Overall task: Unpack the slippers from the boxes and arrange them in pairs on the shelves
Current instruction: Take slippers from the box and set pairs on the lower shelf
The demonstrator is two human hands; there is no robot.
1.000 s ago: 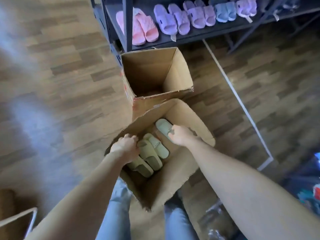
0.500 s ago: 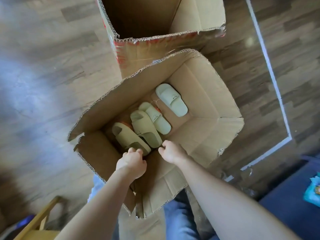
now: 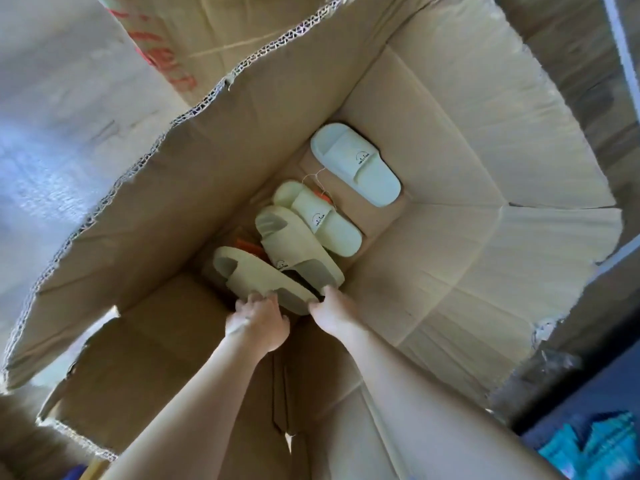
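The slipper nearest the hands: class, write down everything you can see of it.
The nearest slipper is a pale olive slide of foam-like material, with a broad strap and a grey footbed showing at both ends. It lies tilted low in the cardboard box, against the next slipper. The left hand grips its near edge; the right hand touches its toe end.

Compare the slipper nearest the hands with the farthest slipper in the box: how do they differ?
The nearest slipper is dull olive; the farthest slipper is pale mint. The left hand grips the nearest slipper; the farthest slipper lies untouched. Both are one-strap slides in the same box.
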